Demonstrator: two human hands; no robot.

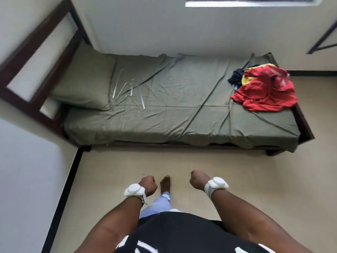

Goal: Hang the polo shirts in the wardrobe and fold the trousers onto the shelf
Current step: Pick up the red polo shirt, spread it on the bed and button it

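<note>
Neither grip has hold of anything: my left hand (148, 185) and right hand (197, 179) are both curled into loose fists over the floor (255, 179), well short of the bed (173, 121). So I judge the job is only starting, nothing picked up yet. Farther off, wire hangers (127, 92) lie on the sheet just beside the pillow (85, 83), and the heap of clothes (264, 90), red on top with yellow and dark cloth under it, sits at the far right end. Next I need to step up, uncurl and take one shirt and one hanger.
</note>
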